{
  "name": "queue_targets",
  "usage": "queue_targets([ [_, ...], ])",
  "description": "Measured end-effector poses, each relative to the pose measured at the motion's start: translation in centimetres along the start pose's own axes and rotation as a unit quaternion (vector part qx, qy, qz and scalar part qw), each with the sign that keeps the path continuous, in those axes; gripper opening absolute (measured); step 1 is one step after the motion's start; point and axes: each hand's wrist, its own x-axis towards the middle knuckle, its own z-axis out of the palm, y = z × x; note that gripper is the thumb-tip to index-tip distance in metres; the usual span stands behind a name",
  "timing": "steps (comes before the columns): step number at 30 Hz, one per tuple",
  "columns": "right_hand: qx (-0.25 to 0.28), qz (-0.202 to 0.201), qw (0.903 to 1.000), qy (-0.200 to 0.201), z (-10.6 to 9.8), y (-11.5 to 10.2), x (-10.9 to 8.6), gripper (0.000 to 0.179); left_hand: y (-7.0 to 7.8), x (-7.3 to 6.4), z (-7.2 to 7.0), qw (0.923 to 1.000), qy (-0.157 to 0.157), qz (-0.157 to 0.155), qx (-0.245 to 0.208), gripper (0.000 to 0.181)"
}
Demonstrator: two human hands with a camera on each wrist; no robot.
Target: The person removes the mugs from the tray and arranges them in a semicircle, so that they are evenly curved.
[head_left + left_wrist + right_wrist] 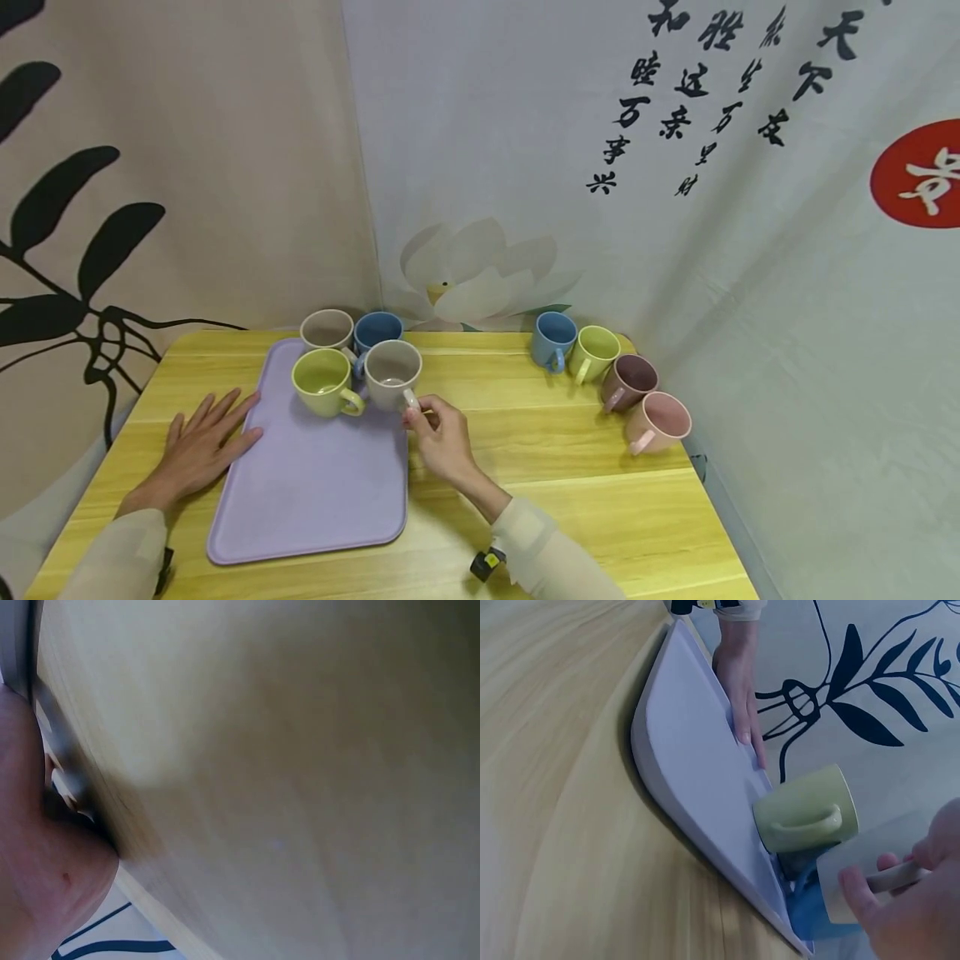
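My right hand (444, 437) pinches the handle of a light grey mug (393, 375) over the far right part of the purple tray (315, 492). In the right wrist view the fingers close round that handle, the grey mug (855, 877) overlapping a blue mug (806, 907). My left hand (202, 442) lies flat with spread fingers, its fingertips on the tray's left rim. Beside the grey mug stands a yellow-green mug (322, 383) on the tray. Behind these are a beige mug (327, 327) and a blue mug (378, 330).
Along the table's far right edge stand a blue mug (553, 342), a yellow-green mug (593, 354), a mauve mug (628, 383) and a pink mug (658, 422). Printed curtains (480, 167) hang behind the wooden table (555, 467).
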Motion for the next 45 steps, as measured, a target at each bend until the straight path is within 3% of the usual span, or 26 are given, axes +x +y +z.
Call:
queue_targets([
  [11, 0.006, -0.032, 0.9995, 0.003, -4.0, 0.7, 0.0, 0.022, 0.0, 0.1, 0.0, 1.0, -0.001, -0.002, 0.009, 0.078],
  [25, -0.02, -0.027, 0.9963, 0.079, -9.1, 2.4, 0.8, 0.014, -0.1, 0.0, 0.1, 1.0, 0.001, 0.001, 0.009, 0.078],
  [34, -0.031, -0.011, 0.9917, 0.124, -11.0, 3.5, 1.7, 0.014, -0.2, 0.1, 0.1, 1.0, -0.003, -0.003, 0.005, 0.079],
  [45, -0.01, 0.012, 0.9846, 0.174, -12.3, 4.4, 3.4, 0.015, 0.0, 0.0, -0.1, 1.0, -0.007, -0.004, 0.002, 0.079],
])
